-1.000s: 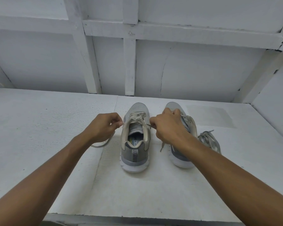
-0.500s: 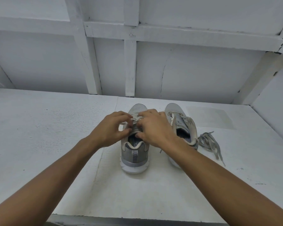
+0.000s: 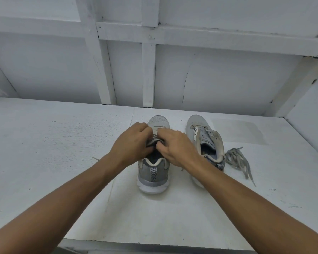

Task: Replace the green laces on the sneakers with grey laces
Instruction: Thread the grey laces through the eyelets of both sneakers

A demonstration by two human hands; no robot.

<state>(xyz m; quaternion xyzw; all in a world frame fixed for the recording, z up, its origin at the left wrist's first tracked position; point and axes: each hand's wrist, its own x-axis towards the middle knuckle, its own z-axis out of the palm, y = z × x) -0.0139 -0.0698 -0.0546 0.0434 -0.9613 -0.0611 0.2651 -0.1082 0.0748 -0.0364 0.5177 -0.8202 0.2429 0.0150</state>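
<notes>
Two grey sneakers stand side by side on the white table [image 3: 62,147], heels toward me. Over the tongue of the left sneaker [image 3: 153,173] my left hand [image 3: 131,143] and my right hand [image 3: 176,147] meet, each pinching the pale lace [image 3: 155,133] threaded through its eyelets. A loose lace end [image 3: 95,158] trails out beside my left wrist. The right sneaker [image 3: 204,136] has no lace and its tongue is open. A bundle of grey laces [image 3: 236,158] lies on the table just right of it.
A white wall with wooden battens [image 3: 148,74] rises behind the table. A side wall [image 3: 308,114] closes off the right. The table's front edge [image 3: 154,243] runs below my forearms.
My hands have come in from the two sides of the left sneaker, where they held the lace ends apart, and now meet over its tongue. The right sneaker is uncovered.
</notes>
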